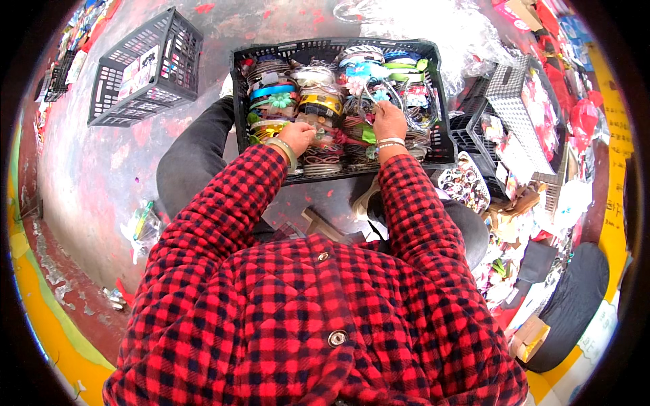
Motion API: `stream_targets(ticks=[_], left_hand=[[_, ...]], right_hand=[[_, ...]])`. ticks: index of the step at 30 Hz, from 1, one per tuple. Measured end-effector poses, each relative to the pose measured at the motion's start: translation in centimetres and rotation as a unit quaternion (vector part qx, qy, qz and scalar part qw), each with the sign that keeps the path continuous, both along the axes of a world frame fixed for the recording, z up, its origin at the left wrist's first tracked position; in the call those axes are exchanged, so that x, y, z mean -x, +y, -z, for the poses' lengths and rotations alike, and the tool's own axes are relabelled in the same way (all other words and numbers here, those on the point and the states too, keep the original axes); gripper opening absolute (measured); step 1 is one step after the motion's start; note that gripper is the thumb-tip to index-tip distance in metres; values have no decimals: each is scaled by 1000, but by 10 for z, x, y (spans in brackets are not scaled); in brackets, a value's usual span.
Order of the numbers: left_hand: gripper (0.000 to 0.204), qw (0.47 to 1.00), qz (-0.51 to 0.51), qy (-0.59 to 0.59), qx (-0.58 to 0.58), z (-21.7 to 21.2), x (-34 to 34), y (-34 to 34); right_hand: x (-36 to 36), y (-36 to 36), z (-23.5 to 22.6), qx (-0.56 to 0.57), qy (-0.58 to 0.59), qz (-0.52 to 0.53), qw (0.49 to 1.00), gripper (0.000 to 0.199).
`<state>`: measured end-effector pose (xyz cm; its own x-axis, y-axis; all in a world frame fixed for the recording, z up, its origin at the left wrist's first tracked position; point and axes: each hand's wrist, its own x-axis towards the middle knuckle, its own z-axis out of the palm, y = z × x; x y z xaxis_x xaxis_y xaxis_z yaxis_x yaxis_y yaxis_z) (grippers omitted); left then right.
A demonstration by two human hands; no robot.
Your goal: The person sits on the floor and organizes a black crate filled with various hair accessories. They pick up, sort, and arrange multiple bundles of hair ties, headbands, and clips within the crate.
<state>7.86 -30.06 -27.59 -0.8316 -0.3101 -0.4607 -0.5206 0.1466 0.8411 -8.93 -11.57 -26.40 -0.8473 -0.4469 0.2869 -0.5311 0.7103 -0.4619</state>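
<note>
Four packed rows of headbands fill a black plastic crate set in front of the person, between the knees, and both hands work over its near half. The left hand bends over the second row from the left, its fingers drawn narrow near clear wrapping; whether they grip anything cannot be told. The right hand is above the third row, its fingertips close together beside a thin hoop; pinched or merely touched, the view does not settle it.

Just beyond the right fingers sits a pink flower, and a mint-green flower rides on the leftmost row, below a bright blue band. Lime-green bands lie toward the far right corner.

Good handling here probably means taking a hoop by its plain arch rather than its ornament, since petals and bows look likely to snag on neighbours. The rows seem tight, so parting them with one hand while the other lifts straight up should keep adjoining bands nested. Loose wrapping is best eased aside first, as it could drag others along. A light pinch would likely spare the thinner hoops from being bent.
</note>
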Motion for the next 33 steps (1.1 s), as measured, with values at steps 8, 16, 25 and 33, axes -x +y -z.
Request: stream_targets(ticks=[8,16,25,33], left_hand=[[21,953,-103,67,-277,-61,22,0],[34,931,-143,93,-324,-95,31,7],[32,923,26,301,240,-85,21,-16],[26,973,135,175,67,-95,14,-3]], right_hand=[[-22,-9,-75,50,191,-111,974,10],[-37,-9,-89,30,171,-204,963,10],[-45,-8,-106,72,-62,-224,970,11],[-38,-4,-116,81,-129,-240,959,13]])
